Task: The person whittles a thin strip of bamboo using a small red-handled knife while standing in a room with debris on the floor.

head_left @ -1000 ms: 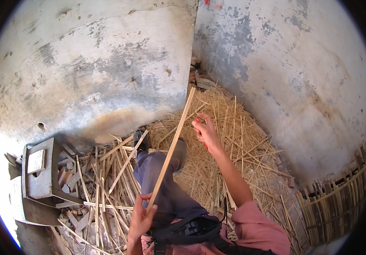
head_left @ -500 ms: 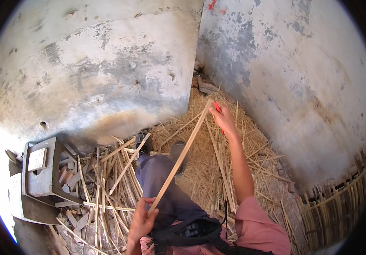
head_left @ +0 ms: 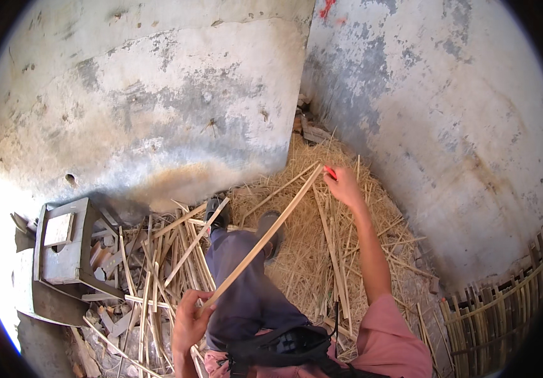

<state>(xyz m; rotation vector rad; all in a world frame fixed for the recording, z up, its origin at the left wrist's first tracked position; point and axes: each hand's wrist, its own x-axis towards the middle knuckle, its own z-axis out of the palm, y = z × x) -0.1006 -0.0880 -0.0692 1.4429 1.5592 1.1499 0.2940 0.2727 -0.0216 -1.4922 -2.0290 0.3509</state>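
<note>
A long, pale strip of split bamboo (head_left: 265, 238) slants across my lap, from lower left to upper right. My left hand (head_left: 189, 320) pinches its near end between thumb and fingers, beside my left thigh. At the far end, my right hand (head_left: 346, 187) is closed around a small red tool (head_left: 330, 172). Only the red part shows, close to the strip's tip; its working end is hidden. Whether the right fingers also touch the strip is unclear.
Shavings (head_left: 296, 252) and loose strips (head_left: 340, 271) cover the floor around my shoes (head_left: 270, 227). An overturned wooden stool-like frame (head_left: 63, 242) lies left among rubble. A slatted bamboo panel (head_left: 504, 309) stands right. Peeling walls (head_left: 177, 94) meet ahead.
The strip tilts flatter, and its far tip sits slightly lower. My left hand has moved left with the near end. My right hand has moved right and nearer, still holding the red tool.
</note>
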